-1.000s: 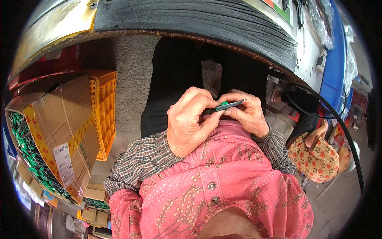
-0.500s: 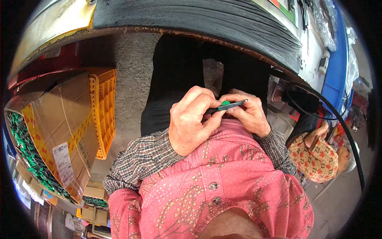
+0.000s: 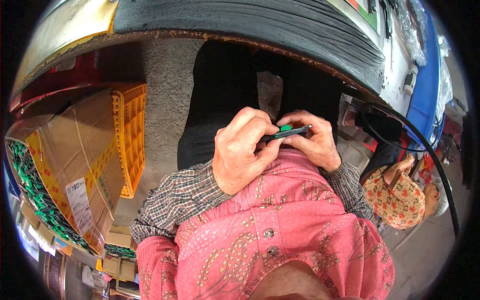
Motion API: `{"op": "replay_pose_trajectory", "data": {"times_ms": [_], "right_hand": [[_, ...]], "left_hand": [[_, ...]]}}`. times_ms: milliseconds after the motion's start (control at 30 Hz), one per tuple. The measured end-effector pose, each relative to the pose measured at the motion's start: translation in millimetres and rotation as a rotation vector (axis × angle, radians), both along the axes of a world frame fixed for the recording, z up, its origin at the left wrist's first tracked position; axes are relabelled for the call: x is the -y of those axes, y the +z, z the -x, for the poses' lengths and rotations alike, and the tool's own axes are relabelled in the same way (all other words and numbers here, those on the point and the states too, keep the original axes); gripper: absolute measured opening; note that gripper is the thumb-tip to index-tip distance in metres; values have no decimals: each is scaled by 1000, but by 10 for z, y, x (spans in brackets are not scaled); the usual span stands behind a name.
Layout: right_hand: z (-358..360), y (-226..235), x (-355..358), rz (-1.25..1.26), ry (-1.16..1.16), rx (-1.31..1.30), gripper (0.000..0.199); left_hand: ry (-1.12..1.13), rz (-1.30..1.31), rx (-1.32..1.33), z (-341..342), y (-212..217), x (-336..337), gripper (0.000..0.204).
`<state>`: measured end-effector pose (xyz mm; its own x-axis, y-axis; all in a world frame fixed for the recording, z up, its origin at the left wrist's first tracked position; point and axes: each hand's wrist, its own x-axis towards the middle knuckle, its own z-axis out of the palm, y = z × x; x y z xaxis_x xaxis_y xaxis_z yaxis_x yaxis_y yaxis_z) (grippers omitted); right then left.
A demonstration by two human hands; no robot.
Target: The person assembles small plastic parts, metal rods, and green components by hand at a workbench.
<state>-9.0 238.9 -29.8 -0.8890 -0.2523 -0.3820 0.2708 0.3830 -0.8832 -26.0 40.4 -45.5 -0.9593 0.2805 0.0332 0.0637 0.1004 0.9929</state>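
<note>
My left hand (image 3: pixel 245 150) and my right hand (image 3: pixel 312 142) meet in front of my chest, above my dark trousers. Together they pinch a thin dark strip (image 3: pixel 292 132) that lies almost level between the fingertips. A small green piece (image 3: pixel 285 128) shows at the strip's middle, just above my right thumb. My left fingers curl over the strip's left end, my right fingers close around its right end. How the green piece joins the strip is hidden by my fingers.
A cardboard box (image 3: pixel 70 155) full of green and dark parts (image 3: pixel 30 190) stands at my left beside a yellow plastic crate (image 3: pixel 130 135). A black curved table edge (image 3: pixel 250 25) runs above. At right sit a seated person in a patterned top (image 3: pixel 397 192) and a black cable (image 3: pixel 425 150).
Both hands stayed together at the chest. The strip tilted slightly and shifted a little rightward between the fingers; the green piece shows less.
</note>
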Motion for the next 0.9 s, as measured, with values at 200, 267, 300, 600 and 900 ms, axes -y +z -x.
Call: {"op": "replay_pose_trajectory", "data": {"times_ms": [200, 267, 300, 600, 900], "right_hand": [[10, -14, -15, -24, 55, -14, 21], [16, -5, -15, -30, 68, -15, 20], [20, -1, -16, -36, 81, -17, 20], [13, -39, -27, -51, 116, -59, 20], [2, 34, 24, 35, -41, 61, 20]], "left_hand": [[-2, 6, -15, -3, -18, 7, 19], [-3, 4, -24, -5, -22, 9, 19], [-6, 8, -15, -6, -21, 11, 18], [2, -5, 7, -9, -13, 7, 17], [5, -7, -6, -9, -8, 16, 18]]}}
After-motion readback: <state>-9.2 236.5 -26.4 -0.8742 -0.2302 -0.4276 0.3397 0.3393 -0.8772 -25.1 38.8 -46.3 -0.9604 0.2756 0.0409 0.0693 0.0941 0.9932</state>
